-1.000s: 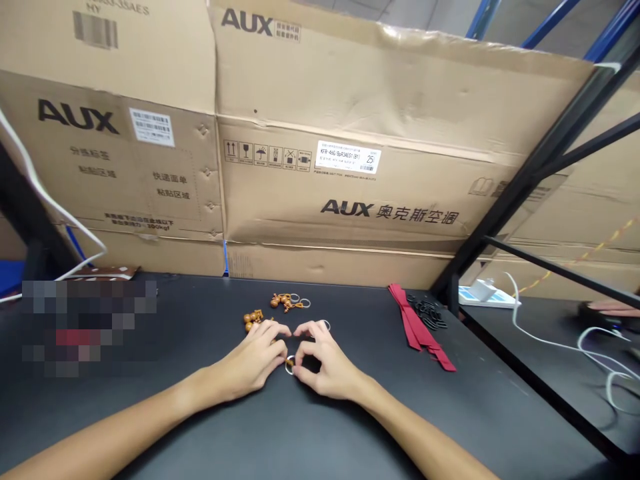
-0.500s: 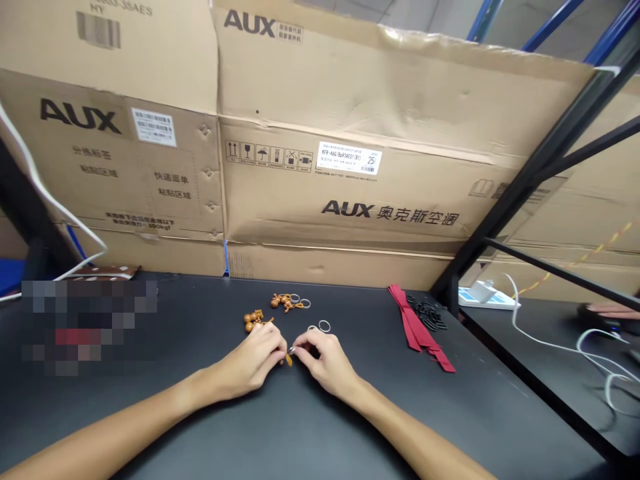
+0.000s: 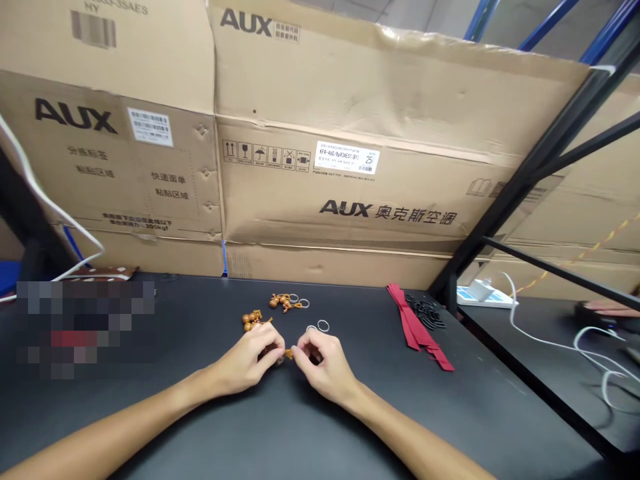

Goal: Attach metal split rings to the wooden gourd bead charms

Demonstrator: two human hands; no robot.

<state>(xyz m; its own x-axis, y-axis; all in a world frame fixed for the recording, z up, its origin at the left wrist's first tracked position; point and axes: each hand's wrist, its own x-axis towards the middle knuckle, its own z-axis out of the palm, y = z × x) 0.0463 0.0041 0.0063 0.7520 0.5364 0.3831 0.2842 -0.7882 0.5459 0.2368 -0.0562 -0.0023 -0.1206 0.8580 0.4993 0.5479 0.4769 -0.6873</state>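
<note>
My left hand (image 3: 253, 357) is closed in a pinch at one end of a short orange cord (image 3: 289, 354), low over the black table (image 3: 280, 433). On the other side, the thumb and fingers of my right hand (image 3: 326, 363) pinch the cord's opposite end. Something small shows under my left fingertips, too blurred to name. Just beyond my left hand lie brown bead charms (image 3: 249, 322) on orange cord. Loose metal key rings (image 3: 323, 326) rest beyond my right hand, one partly hidden by it.
Farther back are more bead charms (image 3: 280, 302) with key rings attached. Red ribbon strips (image 3: 417, 327) and a pile of black clasps (image 3: 427, 313) lie to the right. Cardboard (image 3: 350, 180) walls off the back, and a black metal frame (image 3: 500, 200) slants along the right.
The orange cord now stretches between my two hands. A metal ring seen at my right fingertips no longer shows there. The view has shifted slightly.
</note>
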